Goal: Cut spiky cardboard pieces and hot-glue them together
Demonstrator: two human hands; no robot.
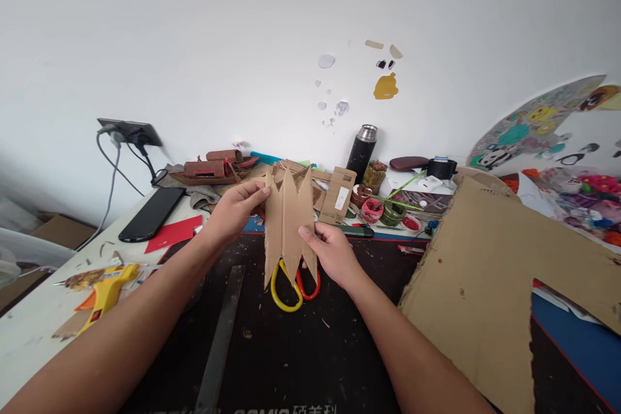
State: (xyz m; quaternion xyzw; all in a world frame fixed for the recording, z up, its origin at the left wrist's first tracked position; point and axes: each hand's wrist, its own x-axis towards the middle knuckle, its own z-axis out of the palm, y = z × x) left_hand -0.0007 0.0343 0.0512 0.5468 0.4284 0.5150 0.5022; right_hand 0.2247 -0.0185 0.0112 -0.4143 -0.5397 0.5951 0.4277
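Both my hands hold up a brown cardboard piece (287, 223) cut into three long pointed strips joined side by side. My left hand (236, 207) pinches its upper left edge with thumb and fingers. My right hand (330, 252) grips its lower right strip, fingers closed on it. The piece hangs above a dark cutting mat (291, 349). Behind its lower tips lie scissors with yellow and red handles (291, 288), partly hidden by the cardboard.
A metal ruler (222, 336) lies on the mat at left. A yellow glue gun (104, 291), a black phone (151, 213) and red paper (172, 233) are further left. A big cardboard sheet (485, 284) lies at right. A black flask (361, 152), paint pots (372, 209) and a cardboard boat model (213, 168) stand by the wall.
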